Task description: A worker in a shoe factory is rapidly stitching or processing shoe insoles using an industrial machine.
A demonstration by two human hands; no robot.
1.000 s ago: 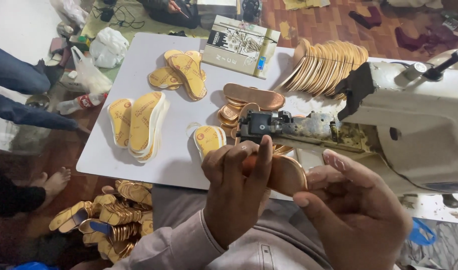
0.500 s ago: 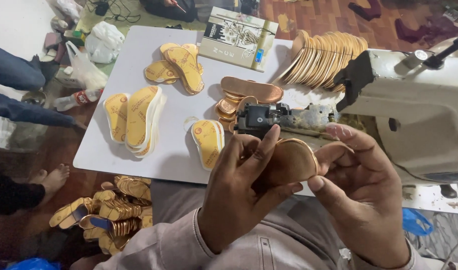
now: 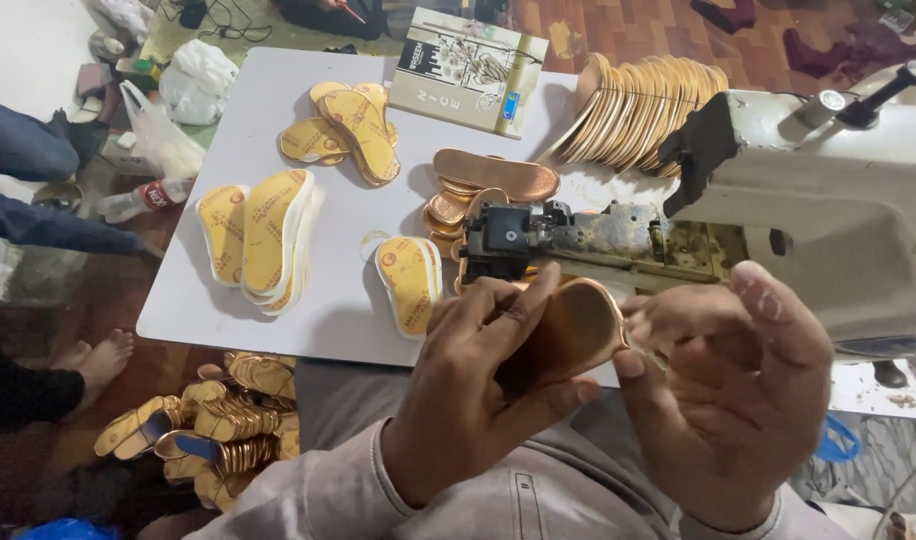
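Right in front of the sewing machine (image 3: 828, 200), the person's left hand (image 3: 478, 400) has its grip clamped on a copper-coloured insole (image 3: 568, 335), tilted up off the bench (image 3: 308, 300), probably so its edge faces them. The right hand (image 3: 738, 390) sits just beside it, fingers pinched together at the insole's rim; whether they hold a thread is hard to tell. Yellow insoles (image 3: 268, 235) wait stacked within reach.

Bare counter (image 3: 308, 320) lies open at the near left edge, between the yellow insole stacks (image 3: 268, 240). To the right the sewing machine (image 3: 828, 200) blocks passage; its dark arm head (image 3: 503, 240) stands just beyond the hands, copper insoles (image 3: 493, 180) piled behind it.
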